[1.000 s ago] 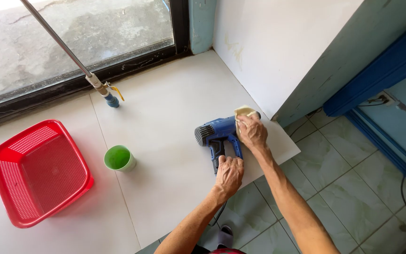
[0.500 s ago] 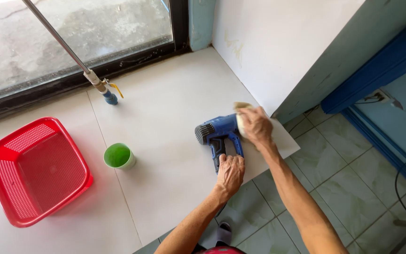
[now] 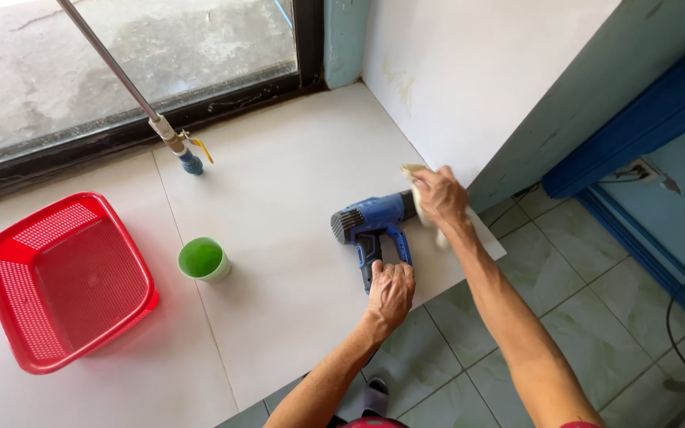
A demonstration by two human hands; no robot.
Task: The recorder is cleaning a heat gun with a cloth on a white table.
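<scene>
**Both hands on a blue heat gun at the near edge of the white slab**

A broad white tiled table (image 3: 279,190) fills the scene, running from the dark-framed window (image 3: 120,71) at the far side to the green floor tiles (image 3: 596,317) at the near right. A white wall panel (image 3: 477,71) stands along its far right edge. On the left sits a red mesh basket (image 3: 65,277), with a small green cup (image 3: 202,259) just to its right, apart from it. A metal pipe (image 3: 120,75) slants down to a blue-tipped valve (image 3: 188,158) on the table's far side. The blue heat gun (image 3: 374,226) lies on its side near the table's near right corner. The left hand (image 3: 390,289) rests at the gun's handle, fingers curled on it. The right hand (image 3: 440,196) is closed over a pale cloth (image 3: 415,178) pressed against the gun's nozzle end.
</scene>
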